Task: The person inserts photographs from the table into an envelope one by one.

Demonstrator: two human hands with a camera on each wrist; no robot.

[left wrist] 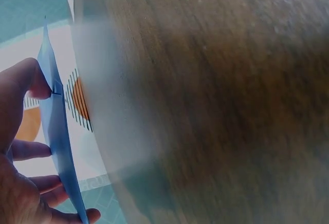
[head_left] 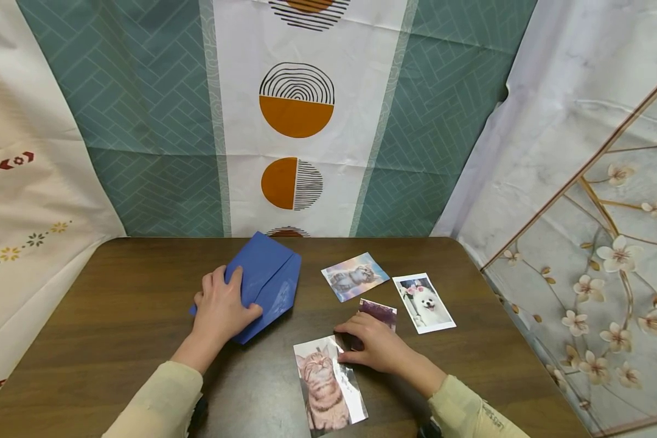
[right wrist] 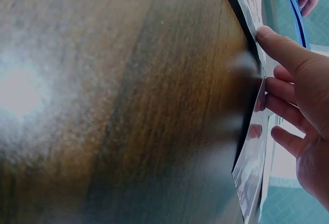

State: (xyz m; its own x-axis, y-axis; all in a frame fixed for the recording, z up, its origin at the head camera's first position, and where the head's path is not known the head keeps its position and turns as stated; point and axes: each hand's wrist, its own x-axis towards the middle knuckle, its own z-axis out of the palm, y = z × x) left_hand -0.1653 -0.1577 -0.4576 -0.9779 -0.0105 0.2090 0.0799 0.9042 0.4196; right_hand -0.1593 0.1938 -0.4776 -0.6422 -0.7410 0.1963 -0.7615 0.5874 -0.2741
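Note:
My left hand [head_left: 219, 307] grips a blue envelope [head_left: 271, 280] left of the table's middle. The left wrist view shows the envelope [left wrist: 59, 126] edge-on, with the thumb on one face and some fingertips past its edge. Near the front, my right hand [head_left: 380, 347] pinches the upper right part of a glossy cat photo [head_left: 320, 389]. Its right side catches glare. A second, purplish photo [head_left: 379, 312] is partly hidden under that hand. In the right wrist view, the right thumb [right wrist: 282, 47] touches a photo's edge; how the fingers meet it is partly hidden.
On the brown table [head_left: 115, 316], a grey kitten photo [head_left: 356, 277] lies behind the right hand. A white dog photo [head_left: 424, 303] lies to its right. Patterned cloth [head_left: 301, 182] hangs at the table's back edge, with more cloth at both sides.

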